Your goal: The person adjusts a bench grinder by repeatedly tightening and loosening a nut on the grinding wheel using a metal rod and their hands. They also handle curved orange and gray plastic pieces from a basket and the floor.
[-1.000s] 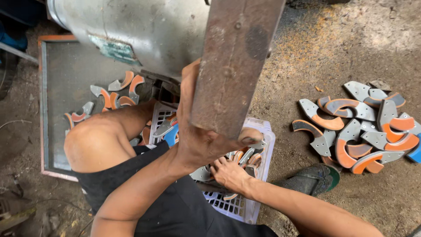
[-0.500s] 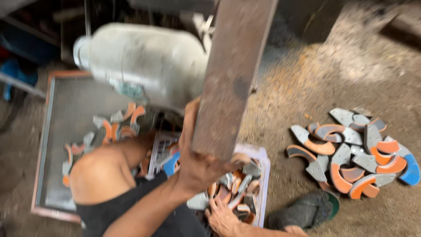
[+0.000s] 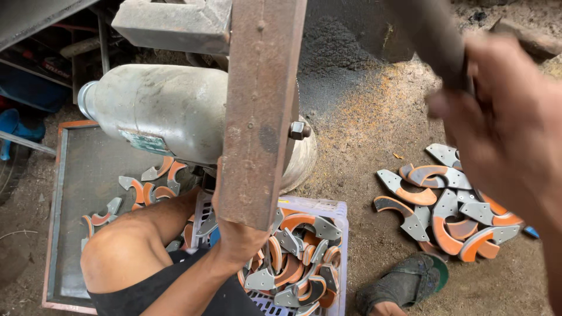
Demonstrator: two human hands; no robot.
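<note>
My left hand (image 3: 239,235) is closed around the lower end of a rusty flat steel bar (image 3: 260,105) that stands upright in the middle of the view. My right hand (image 3: 506,131), blurred and close to the camera at the right, grips a dark round handle (image 3: 436,38) that slants up to the top edge. Below the bar sits a pale plastic crate (image 3: 331,206) filled with several curved grey-and-orange metal parts (image 3: 295,257). My bare knee (image 3: 120,257) is bent to the left of the crate.
A grey electric motor (image 3: 170,111) lies behind the bar. A rusty-framed tray (image 3: 64,193) at the left holds more curved parts. Another pile of these parts (image 3: 445,205) lies on the dirt floor at right. A dark sandal (image 3: 404,284) rests by the crate.
My right hand has left the crate and come up to the dark handle at the upper right. The view has tilted upward. My left hand stays on the bar.
</note>
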